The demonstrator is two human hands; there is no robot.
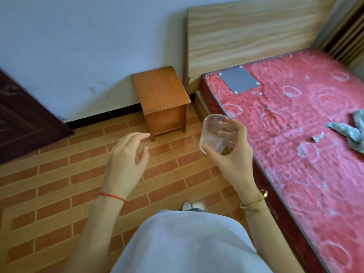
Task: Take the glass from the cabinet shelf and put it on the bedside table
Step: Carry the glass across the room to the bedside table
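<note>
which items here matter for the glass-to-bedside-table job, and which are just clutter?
Job:
glass, held in the right hand
bedside table, top bare
left hand, empty

Clutter:
mattress
grey cloth on the mattress
grey sheet near the headboard
dark door

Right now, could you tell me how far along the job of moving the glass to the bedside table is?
The pickup looks done: the glass is off any shelf and gripped in the right hand. In hand is the carry, with the left hand open and empty. Still left is the placing: the bedside table stands ahead by the bed, its top bare.
</note>
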